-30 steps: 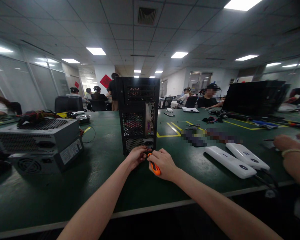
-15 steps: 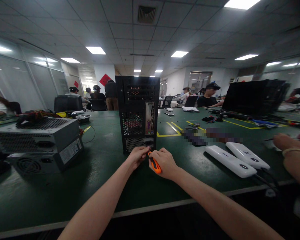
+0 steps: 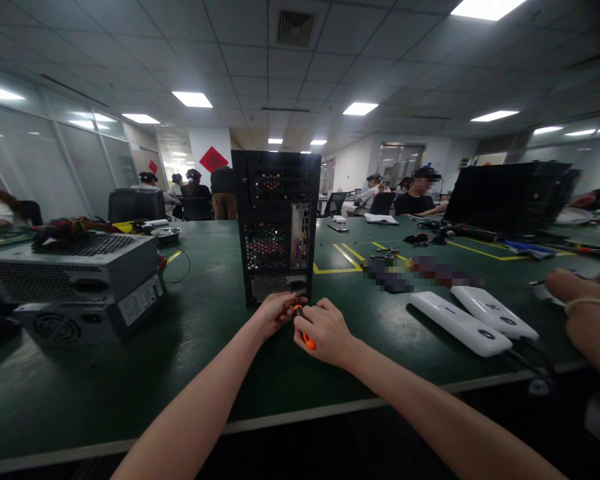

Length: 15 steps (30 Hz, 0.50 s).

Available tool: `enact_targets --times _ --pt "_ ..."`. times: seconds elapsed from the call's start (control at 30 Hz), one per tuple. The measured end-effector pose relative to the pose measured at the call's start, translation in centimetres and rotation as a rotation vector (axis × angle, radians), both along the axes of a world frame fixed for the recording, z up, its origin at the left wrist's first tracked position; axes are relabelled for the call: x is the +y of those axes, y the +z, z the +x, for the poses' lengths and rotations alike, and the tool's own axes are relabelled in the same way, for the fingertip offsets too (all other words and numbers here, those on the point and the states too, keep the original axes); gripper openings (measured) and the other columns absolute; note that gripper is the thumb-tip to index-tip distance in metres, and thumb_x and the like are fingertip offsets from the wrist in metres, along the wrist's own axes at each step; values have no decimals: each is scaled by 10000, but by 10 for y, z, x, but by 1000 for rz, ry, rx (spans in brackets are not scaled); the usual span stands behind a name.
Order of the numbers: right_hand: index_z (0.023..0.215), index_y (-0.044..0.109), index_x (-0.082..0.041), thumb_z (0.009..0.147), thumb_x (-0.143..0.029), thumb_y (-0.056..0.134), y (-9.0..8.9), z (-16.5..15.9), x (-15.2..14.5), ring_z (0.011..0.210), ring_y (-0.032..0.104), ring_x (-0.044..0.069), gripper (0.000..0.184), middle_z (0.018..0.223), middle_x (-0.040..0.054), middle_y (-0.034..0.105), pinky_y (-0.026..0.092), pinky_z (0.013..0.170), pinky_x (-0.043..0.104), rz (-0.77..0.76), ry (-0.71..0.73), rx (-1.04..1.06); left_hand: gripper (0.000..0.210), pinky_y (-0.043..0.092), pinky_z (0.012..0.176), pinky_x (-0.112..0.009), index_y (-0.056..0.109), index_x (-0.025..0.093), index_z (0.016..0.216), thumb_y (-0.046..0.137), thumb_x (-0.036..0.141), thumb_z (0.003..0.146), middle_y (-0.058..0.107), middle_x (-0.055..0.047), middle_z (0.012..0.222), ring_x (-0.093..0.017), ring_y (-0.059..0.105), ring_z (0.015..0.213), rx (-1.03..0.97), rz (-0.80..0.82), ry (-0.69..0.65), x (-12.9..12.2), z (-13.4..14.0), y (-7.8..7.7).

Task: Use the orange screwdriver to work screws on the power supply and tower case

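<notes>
While a left-frame power-supply label (image 3: 141,300) is looking illegible, my right hand (image 3: 325,331) is gripping a screwdriver (image 3: 309,341), my left hand (image 3: 276,313) pinching, contents unclear.

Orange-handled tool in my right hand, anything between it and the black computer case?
Yes, your bare left hand, at the front end of the orange-handled tool, before the lower back of the black computer case. Nothing else visible does; the tip is hidden.
</notes>
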State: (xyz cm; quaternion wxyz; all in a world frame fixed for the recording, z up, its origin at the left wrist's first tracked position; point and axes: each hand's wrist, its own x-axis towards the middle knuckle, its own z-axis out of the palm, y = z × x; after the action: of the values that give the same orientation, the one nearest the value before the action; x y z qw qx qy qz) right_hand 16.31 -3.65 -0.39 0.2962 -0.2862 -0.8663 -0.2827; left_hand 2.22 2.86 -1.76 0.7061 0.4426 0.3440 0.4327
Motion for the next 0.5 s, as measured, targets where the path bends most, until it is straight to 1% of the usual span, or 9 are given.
enact_targets --times 0.07,0.13,0.2,0.33,0.43,0.5 --pt "730 521 -188 724 -207 441 1 0 -1 631 427 123 82 675 12 509 267 654 283 -15 -1 -13 181 136 296 -128 582 64 767 528 218 688 578 -59 687 4 315 359 -32 -56 22 3 0 0" --pt "729 519 -187 713 -210 449 1 0 -2 644 427 126 76 694 16 507 266 658 286 -40 -4 -10 156 157 293 -125 572 73 777 482 170 693 593 -86 802 0 351 378 -61 -85 44 4 -1 0" --pt "731 519 -186 705 -215 455 2 0 -2 661 433 131 75 716 21 512 267 661 287 -62 0 -11 156 179 298 -121 567 79 791 464 129 685 588 -80 782 -7 371 390 -76 -63 58 5 -3 -1" --pt "791 523 -179 732 -260 449 1 -1 0 671 455 137 125 728 30 542 273 674 287 -112 -1 39 166 190 301 -120 573 71 802 476 97 669 546 -45 642 -9 355 381 -65 9 53 7 -5 -3" --pt "876 501 -157 754 -269 437 -1 -1 3 598 448 119 178 694 20 562 279 655 271 -157 -24 141 173 184 300 -119 576 68 800 478 84 658 550 -49 660 -6 353 384 -65 22 42 8 -5 -5" --pt "861 497 -159 749 -239 432 -2 -1 4 577 434 113 153 685 13 560 278 645 265 -159 -31 143 180 186 302 -119 578 69 799 476 75 652 557 -53 668 -8 357 388 -65 21 40 9 -5 -5"
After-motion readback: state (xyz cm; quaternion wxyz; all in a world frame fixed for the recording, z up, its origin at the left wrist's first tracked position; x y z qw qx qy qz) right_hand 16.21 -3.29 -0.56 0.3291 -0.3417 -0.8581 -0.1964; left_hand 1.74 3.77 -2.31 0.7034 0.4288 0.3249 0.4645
